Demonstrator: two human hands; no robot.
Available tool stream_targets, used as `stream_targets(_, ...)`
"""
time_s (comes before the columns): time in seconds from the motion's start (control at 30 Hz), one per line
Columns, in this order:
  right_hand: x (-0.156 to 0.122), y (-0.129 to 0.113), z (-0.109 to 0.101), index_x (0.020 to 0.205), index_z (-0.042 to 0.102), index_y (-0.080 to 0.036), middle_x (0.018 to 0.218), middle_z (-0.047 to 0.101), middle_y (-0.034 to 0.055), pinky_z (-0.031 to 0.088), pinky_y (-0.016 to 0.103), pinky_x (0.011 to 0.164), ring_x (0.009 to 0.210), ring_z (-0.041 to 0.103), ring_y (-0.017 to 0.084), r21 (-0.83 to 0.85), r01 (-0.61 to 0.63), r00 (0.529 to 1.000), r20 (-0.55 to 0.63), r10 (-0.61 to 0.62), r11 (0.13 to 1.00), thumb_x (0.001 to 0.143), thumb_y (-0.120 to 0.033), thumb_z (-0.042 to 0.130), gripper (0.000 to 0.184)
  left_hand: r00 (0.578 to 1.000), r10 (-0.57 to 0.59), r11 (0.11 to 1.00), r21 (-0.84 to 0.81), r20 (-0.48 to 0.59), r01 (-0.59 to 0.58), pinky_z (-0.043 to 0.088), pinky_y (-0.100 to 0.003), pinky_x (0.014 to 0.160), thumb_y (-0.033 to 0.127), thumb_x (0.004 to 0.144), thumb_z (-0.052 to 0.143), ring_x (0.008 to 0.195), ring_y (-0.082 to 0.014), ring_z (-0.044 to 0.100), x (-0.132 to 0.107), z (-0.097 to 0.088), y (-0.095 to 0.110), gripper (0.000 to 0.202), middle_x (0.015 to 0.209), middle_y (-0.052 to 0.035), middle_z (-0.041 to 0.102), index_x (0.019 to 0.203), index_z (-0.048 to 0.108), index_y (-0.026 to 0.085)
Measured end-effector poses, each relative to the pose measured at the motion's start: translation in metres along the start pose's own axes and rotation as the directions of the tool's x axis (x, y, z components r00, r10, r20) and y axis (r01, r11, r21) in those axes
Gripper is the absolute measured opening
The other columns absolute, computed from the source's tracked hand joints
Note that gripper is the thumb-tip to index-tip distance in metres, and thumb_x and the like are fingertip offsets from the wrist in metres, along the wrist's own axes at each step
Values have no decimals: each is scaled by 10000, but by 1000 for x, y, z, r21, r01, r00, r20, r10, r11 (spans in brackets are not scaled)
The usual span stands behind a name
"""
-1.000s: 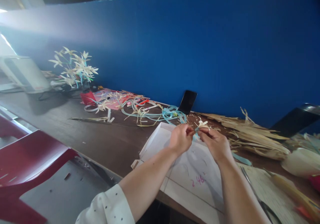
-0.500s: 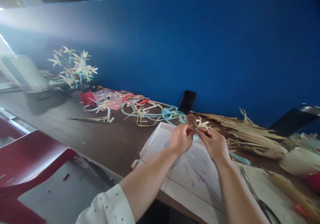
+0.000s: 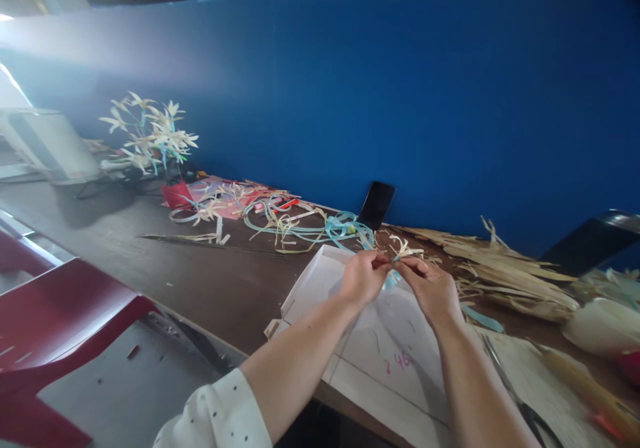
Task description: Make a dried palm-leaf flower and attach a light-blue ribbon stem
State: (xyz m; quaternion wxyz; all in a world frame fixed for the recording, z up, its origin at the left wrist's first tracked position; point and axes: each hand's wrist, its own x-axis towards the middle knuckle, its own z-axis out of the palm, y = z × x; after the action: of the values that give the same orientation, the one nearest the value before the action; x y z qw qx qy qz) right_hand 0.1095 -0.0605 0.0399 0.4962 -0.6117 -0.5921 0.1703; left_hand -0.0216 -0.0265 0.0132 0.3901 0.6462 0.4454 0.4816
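Observation:
Above the white cardboard tray [image 3: 306, 289], my left hand [image 3: 363, 277] and my right hand [image 3: 430, 288] meet fingertip to fingertip. Both are closed in a pinch at the base of a small craft flower [image 3: 401, 245] with pale, strip-like petals. The petals stick up beyond my fingers, and the stem is mostly hidden by them. A bit of light-blue strip [image 3: 391, 280] shows just below the pinch. Pink handwritten figures mark the tray's white surface under my forearms.
A black phone [image 3: 377, 205] leans on the blue partition [image 3: 450, 88]. Coiled light-blue strips [image 3: 345, 228] lie left of it, dried leaves [image 3: 510, 275] right. Scissors [image 3: 503, 368] rest near my right forearm. Finished pale flowers [image 3: 163, 131] stand in a red pot [image 3: 177, 196]; a red chair [image 3: 75, 321] is lower left.
The view has shifted slightly. My fingers have moved a little at the flower's base, and more of the flower and the blue strip shows. Both hands keep their pinch.

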Motion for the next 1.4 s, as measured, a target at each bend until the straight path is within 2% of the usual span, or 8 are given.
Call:
stream_targets(0.2,-2,-5,4,737,707,-203,764,685,26,442,297,701,737,605,205,-24,5,999,-50,-6,1000,662,-393,623,221,999,-11,1000,-26,-34,11,421,-219,616,295,732,599,680,-123,579,1,-1,1,131,733,-8,657,748,631,169)
stream_targets(0.37,-5,-7,7,819,718,-195,822,699,36,446,305,719,774,615,214,23,-26,998,-55,27,999,660,-384,632,261,998,-33,998,-51,-57,30,409,-214,595,260,721,596,637,-110,562,0,-2,5,102,690,0,635,713,618,160)
stream_targets(0.63,-5,-1,11,822,720,-181,760,696,55,443,304,647,708,615,223,-55,13,995,-102,-19,998,671,-540,635,399,997,-30,999,-18,-75,29,409,-214,616,203,717,580,661,-112,567,-2,-1,10,62,701,-4,627,689,604,153)
stream_targets(0.73,-5,-1,13,796,718,-186,775,698,59,434,302,654,714,612,220,-82,31,987,-152,-43,996,686,-552,615,395,995,0,1000,3,-97,1,397,-211,604,202,723,575,647,-106,552,-6,1,12,68,691,-1,613,684,602,153)
stream_targets(0.9,-7,-9,11,738,715,-183,680,677,41,414,288,612,650,592,204,-101,-44,984,-174,26,994,687,-525,622,358,987,79,996,44,-139,-74,386,-208,607,206,728,583,651,-100,535,-8,3,12,83,691,2,603,663,596,156)
stream_targets(1.1,-6,-13,2,781,726,-173,670,677,36,419,284,609,650,594,206,-87,-92,988,-134,80,992,667,-526,639,382,998,-26,995,-100,55,32,417,-217,633,326,720,624,676,-116,565,-2,-4,13,185,738,-16,654,769,666,152)
stream_targets(1.27,-5,-14,-4,759,718,-164,646,667,35,424,284,612,645,592,202,-57,-112,988,-114,105,992,652,-515,657,372,963,-47,970,-219,264,107,426,-216,678,320,717,618,695,-109,561,3,-9,8,241,773,-16,669,863,699,146)
stream_targets(1.4,-6,-15,-4,781,716,-164,662,670,34,429,280,610,648,598,198,-20,-121,990,-75,119,992,663,-506,654,367,960,-103,955,-244,260,169,406,-208,620,322,683,651,633,-92,529,4,-10,8,245,712,-11,647,829,699,132)
